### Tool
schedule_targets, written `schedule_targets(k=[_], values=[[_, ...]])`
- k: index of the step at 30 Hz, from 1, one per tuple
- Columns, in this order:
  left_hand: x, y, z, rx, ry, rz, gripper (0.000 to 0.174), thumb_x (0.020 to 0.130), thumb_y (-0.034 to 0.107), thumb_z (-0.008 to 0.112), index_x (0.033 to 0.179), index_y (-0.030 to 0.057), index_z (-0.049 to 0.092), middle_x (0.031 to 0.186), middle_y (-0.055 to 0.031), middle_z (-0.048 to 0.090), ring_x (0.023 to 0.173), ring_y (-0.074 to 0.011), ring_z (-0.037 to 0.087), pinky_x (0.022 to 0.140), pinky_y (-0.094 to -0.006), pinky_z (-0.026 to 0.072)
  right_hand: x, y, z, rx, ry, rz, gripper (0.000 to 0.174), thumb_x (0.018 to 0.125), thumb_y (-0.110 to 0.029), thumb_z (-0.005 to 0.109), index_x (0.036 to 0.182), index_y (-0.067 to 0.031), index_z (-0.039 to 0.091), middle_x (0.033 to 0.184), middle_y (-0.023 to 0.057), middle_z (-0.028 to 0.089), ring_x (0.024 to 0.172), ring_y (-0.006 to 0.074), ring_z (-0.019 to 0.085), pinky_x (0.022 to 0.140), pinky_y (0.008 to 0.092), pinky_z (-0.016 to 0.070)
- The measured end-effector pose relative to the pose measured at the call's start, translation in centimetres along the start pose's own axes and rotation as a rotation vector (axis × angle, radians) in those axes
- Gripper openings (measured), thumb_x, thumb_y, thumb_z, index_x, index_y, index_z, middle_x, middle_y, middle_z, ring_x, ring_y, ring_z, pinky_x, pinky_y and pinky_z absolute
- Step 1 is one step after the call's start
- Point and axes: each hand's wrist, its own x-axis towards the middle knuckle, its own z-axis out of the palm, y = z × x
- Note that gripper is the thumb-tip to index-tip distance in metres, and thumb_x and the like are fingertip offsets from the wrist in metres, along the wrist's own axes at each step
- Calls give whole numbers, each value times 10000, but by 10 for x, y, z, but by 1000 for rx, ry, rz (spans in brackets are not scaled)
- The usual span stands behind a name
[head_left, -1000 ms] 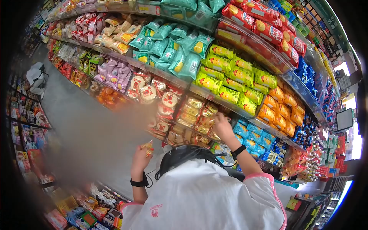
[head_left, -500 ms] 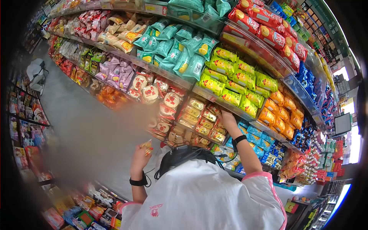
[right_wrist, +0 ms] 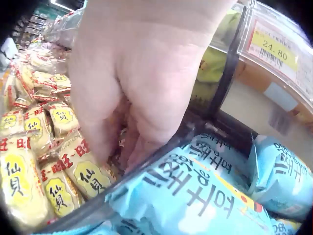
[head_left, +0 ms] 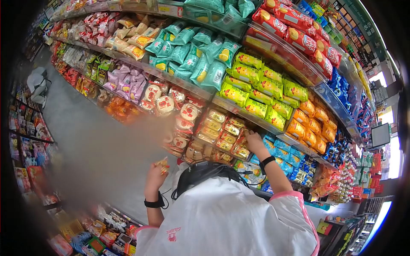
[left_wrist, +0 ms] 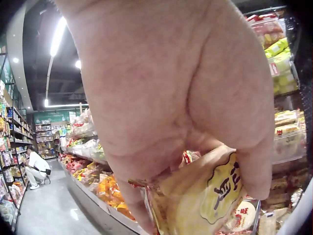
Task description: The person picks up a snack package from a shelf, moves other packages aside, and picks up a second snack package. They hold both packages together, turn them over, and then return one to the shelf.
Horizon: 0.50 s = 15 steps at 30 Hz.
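Note:
My left hand [head_left: 155, 178] is held out over the aisle beside the shelf. It grips a rice cracker packet [left_wrist: 193, 196], clear wrap with a yellow label, between the thumb and fingers. The right hand [head_left: 256, 144] reaches down into a bin of similar rice cracker packets [right_wrist: 90, 178] with red and yellow print. Its fingers [right_wrist: 139, 152] point downward with the tips hidden, close against the dark divider at the bin's right side. Whether they pinch a packet I cannot tell.
Beyond the divider lie light-blue packets [right_wrist: 195, 196], beneath a price tag [right_wrist: 274, 51]. Lime-green packets [head_left: 241, 72] and teal bags [head_left: 205, 55] fill the shelf above. Round white crackers [head_left: 164, 104] sit to the left. Farther down the aisle a person [head_left: 38, 85] crouches.
My right hand moved right from above the cracker bin, reached into its right side, then drew back slightly with fingers still at the packets. The left hand stays put, holding its packet.

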Motion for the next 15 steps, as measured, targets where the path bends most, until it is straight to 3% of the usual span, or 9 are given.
schedule_targets(k=[3,6,9,12,13,15], values=[[1,4,-4,-14,19,1,377,672,140,740,992,-7,607,1056,-232,564,1018,-383,523,877,-408,454,-10,0,-14,51,4,-39,546,703,-61,687,1219,-17,513,1176,220,540,1036,399,529,877,443,455],[0,3,-5,9,24,-4,386,670,140,742,1006,3,609,1053,-230,564,1017,-381,524,876,-407,454,-13,8,-17,288,177,-1,424,752,-97,671,1148,-22,541,1034,212,594,947,394,568,794,428,479],[0,2,-3,37,5,-16,395,665,139,747,1017,20,615,1048,-226,564,1017,-380,526,878,-406,455,-15,-15,-63,608,149,88,391,768,-146,696,1088,23,547,933,231,617,856,388,603,726,417,483],[1,-1,1,45,-13,5,396,659,139,751,1018,34,620,1046,-223,564,1016,-380,528,879,-405,458,-11,-40,-67,673,256,21,355,786,-178,699,1025,42,556,890,234,627,810,374,620,678,403,484],[2,-1,1,43,-16,16,395,658,139,753,1017,38,622,1046,-222,564,1015,-380,529,878,-405,459,-3,-40,-57,670,177,-12,313,793,-170,686,978,48,558,885,243,616,821,388,609,682,412,481],[2,4,0,47,-21,-7,392,656,137,752,1012,36,623,1049,-219,566,1020,-378,528,881,-405,458,4,-37,-38,585,289,-37,344,810,-214,673,1008,46,566,894,240,620,806,389,613,701,428,486]])
